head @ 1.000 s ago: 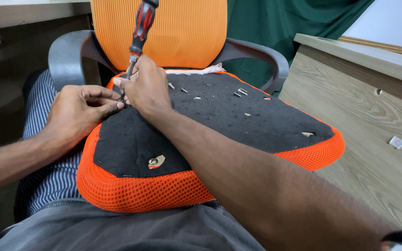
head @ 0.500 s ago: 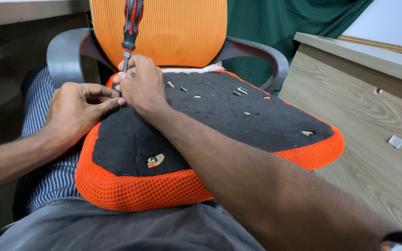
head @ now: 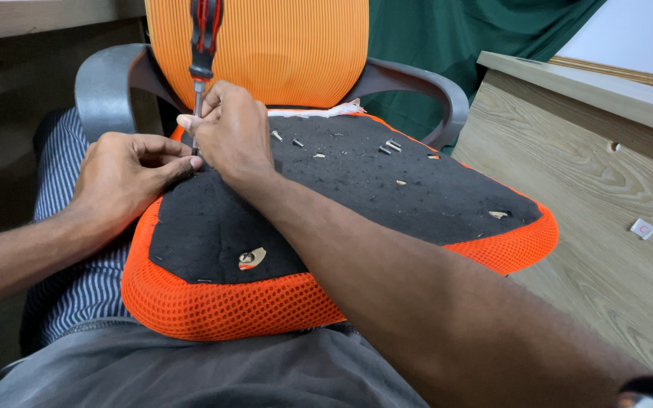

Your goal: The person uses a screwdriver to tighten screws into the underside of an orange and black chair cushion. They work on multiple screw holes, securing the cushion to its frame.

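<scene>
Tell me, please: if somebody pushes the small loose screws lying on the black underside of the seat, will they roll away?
The loose screws look round, so they probably roll easily. The black underside seems fuzzy, which may slow them, yet it slopes toward its orange edge.

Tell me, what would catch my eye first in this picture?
Most striking is the bright orange seat cushion, lying upside down on the person's lap with its black underside up. At its far left corner the right hand holds a red-and-black screwdriver upright, and the left hand pinches close by its tip. Small screws lie loose on the black cloth, and an orange chair back stands behind.
</scene>
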